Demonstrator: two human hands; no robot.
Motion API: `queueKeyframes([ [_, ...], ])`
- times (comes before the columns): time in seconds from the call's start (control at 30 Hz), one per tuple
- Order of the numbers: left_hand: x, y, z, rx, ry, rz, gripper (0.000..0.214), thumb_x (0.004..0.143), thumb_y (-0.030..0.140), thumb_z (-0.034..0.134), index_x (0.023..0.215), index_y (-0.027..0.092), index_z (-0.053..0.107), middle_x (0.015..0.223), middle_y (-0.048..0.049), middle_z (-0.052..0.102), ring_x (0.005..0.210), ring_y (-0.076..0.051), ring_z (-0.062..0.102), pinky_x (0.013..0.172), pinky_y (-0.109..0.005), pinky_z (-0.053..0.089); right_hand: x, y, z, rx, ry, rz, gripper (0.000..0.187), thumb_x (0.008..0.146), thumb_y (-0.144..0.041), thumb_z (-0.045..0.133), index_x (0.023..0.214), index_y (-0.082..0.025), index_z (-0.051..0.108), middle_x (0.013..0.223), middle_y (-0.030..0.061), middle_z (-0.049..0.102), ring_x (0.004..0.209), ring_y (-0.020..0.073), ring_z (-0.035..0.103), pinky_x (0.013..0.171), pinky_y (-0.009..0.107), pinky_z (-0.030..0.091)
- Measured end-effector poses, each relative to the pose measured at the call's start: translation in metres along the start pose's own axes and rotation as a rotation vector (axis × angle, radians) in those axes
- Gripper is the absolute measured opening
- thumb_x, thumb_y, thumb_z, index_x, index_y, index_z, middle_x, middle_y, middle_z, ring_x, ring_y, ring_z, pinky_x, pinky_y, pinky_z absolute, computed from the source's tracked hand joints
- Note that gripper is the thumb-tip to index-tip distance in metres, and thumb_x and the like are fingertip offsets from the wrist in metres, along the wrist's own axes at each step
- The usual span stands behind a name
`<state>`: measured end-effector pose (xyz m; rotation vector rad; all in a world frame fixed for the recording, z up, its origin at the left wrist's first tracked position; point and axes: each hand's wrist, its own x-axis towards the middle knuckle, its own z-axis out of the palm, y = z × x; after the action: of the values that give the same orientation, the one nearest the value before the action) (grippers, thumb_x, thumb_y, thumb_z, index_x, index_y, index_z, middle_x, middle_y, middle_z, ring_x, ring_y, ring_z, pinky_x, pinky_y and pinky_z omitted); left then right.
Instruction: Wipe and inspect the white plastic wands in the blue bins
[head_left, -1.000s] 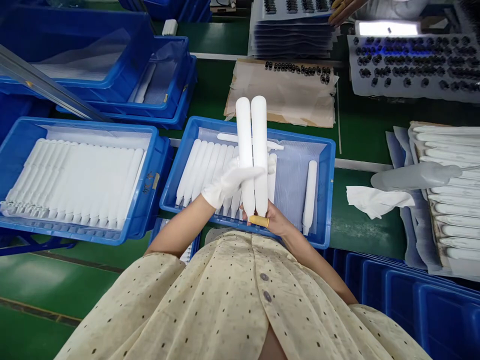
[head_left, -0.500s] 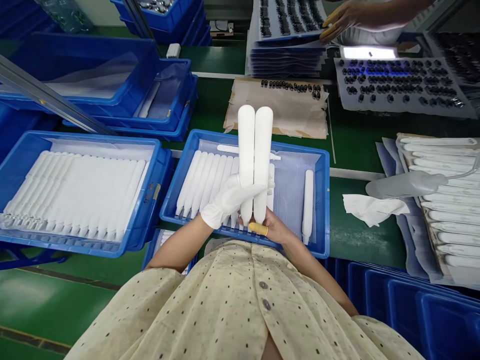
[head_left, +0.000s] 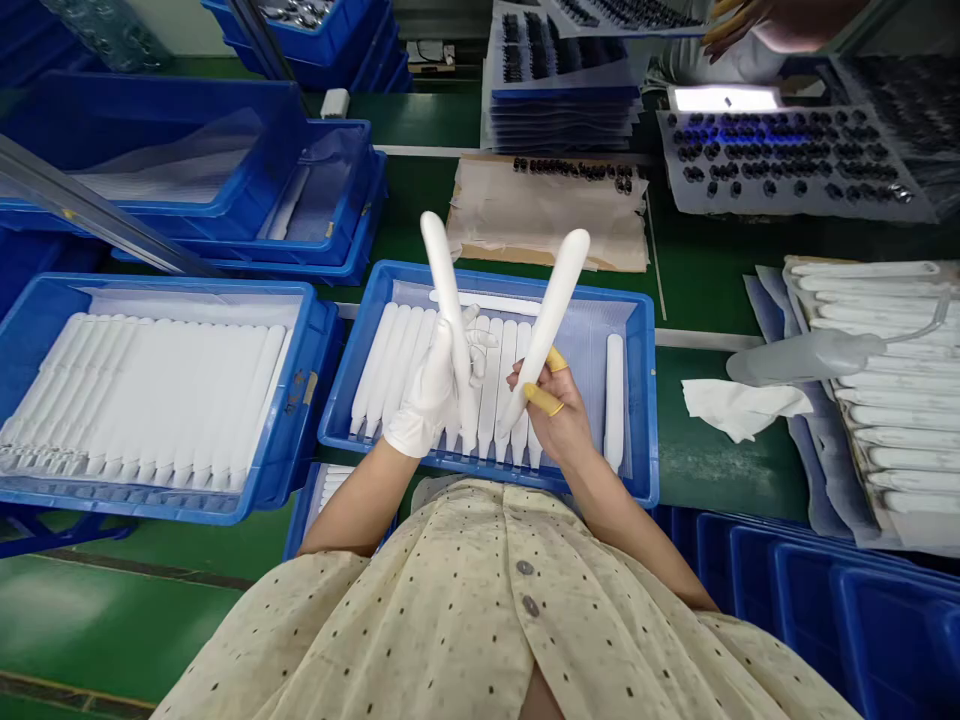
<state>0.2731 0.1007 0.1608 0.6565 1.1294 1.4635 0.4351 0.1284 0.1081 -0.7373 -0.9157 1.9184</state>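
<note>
My left hand point(head_left: 429, 392), in a white glove, grips a long white plastic handle-like piece point(head_left: 445, 285) with a rounded top and narrow lower end. My right hand point(head_left: 556, 412), with yellow finger cots, holds a second such white piece point(head_left: 556, 295) near its narrow end. The two pieces lean apart in a V above a blue tray point(head_left: 649, 400). Inside that tray lies a row of similar white pieces point(head_left: 384, 360), partly hidden by my hands. One more white piece point(head_left: 614, 400) lies alone at the tray's right side, and another lies crosswise along the back.
At left stands another blue tray point(head_left: 217, 512) full of white pieces. A squeeze bottle point(head_left: 806, 358), a white cloth point(head_left: 742, 408) and a stack of white pieces point(head_left: 892, 425) are at right. Behind lie sheets of small black parts point(head_left: 795, 165); a co-worker's hand point(head_left: 739, 22) holds one sheet.
The two white pieces, earlier side by side and upright in my left hand, are now separated, one in each hand. The co-worker's hand has moved up and right with a sheet.
</note>
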Motion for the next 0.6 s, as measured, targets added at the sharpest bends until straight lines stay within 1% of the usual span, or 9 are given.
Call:
queueKeyframes([
  [0.03,-0.001,0.000,-0.001,-0.063,-0.002,-0.041,0.066,0.096,0.067,0.062,0.142,0.019,0.063,0.106,-0.0096,0.078,0.076,-0.016,0.071,0.068,-0.027,0.057,0.001,-0.002,0.000,0.099,-0.033,0.080,0.063,0.079,-0.036,0.081,0.138,-0.034,0.059,0.102,0.0008,0.066,0.090,0.0171,0.064,0.091,0.037,0.059],
  [0.1,-0.004,-0.002,0.000,-0.152,-0.019,-0.093,0.050,0.096,0.050,0.072,0.135,0.018,0.067,0.095,-0.0055,0.075,0.070,-0.012,0.067,0.065,-0.024,0.055,0.002,-0.006,0.000,0.273,-0.094,0.214,0.057,0.080,-0.033,0.077,0.135,-0.034,0.063,0.092,-0.0020,0.062,0.077,0.0122,0.058,0.078,0.031,0.058],
  [0.17,-0.007,-0.006,0.003,-0.214,-0.026,-0.115,0.037,0.093,0.030,0.078,0.128,0.018,0.070,0.092,-0.0026,0.072,0.072,-0.011,0.066,0.069,-0.023,0.056,0.004,-0.008,0.000,0.375,-0.132,0.276,0.049,0.082,-0.033,0.075,0.130,-0.034,0.066,0.088,-0.0030,0.059,0.069,0.0098,0.053,0.069,0.027,0.056],
  [0.23,-0.009,-0.010,0.006,-0.262,-0.024,-0.137,0.032,0.092,0.020,0.075,0.124,0.019,0.071,0.093,-0.0020,0.071,0.075,-0.011,0.067,0.072,-0.023,0.057,0.005,-0.007,-0.001,0.395,-0.146,0.288,0.042,0.084,-0.035,0.073,0.126,-0.034,0.069,0.086,-0.0030,0.058,0.066,0.0092,0.050,0.065,0.025,0.054],
  [0.33,-0.008,-0.012,0.009,-0.299,-0.028,-0.161,0.028,0.096,0.015,0.069,0.123,0.020,0.071,0.091,-0.0015,0.070,0.073,-0.011,0.067,0.071,-0.023,0.057,0.006,-0.005,-0.003,0.353,-0.157,0.275,0.036,0.087,-0.038,0.070,0.123,-0.034,0.071,0.085,-0.0024,0.058,0.064,0.0096,0.048,0.061,0.026,0.054],
  [0.43,-0.006,-0.011,0.010,-0.346,-0.025,-0.192,0.020,0.100,0.019,0.065,0.120,0.019,0.071,0.086,-0.0012,0.068,0.070,-0.010,0.066,0.068,-0.022,0.058,0.008,-0.003,-0.007,0.337,-0.180,0.251,0.032,0.089,-0.041,0.070,0.120,-0.034,0.071,0.084,-0.0036,0.058,0.063,0.0076,0.048,0.060,0.022,0.054],
  [0.5,-0.005,-0.010,0.010,-0.366,-0.007,-0.223,0.014,0.100,0.020,0.067,0.113,0.018,0.072,0.088,-0.0018,0.069,0.070,-0.009,0.067,0.066,-0.021,0.058,0.009,-0.001,-0.009,0.354,-0.187,0.259,0.034,0.086,-0.040,0.073,0.120,-0.035,0.070,0.087,-0.0044,0.062,0.063,0.0066,0.050,0.058,0.020,0.054],
  [0.6,-0.005,-0.006,0.011,-0.393,0.032,-0.240,0.015,0.098,0.013,0.068,0.112,0.018,0.071,0.092,-0.0015,0.070,0.069,-0.007,0.068,0.063,-0.018,0.056,0.009,0.003,-0.009,0.363,-0.148,0.263,0.045,0.081,-0.035,0.077,0.124,-0.036,0.067,0.102,-0.0036,0.071,0.066,0.0085,0.053,0.055,0.021,0.055],
])
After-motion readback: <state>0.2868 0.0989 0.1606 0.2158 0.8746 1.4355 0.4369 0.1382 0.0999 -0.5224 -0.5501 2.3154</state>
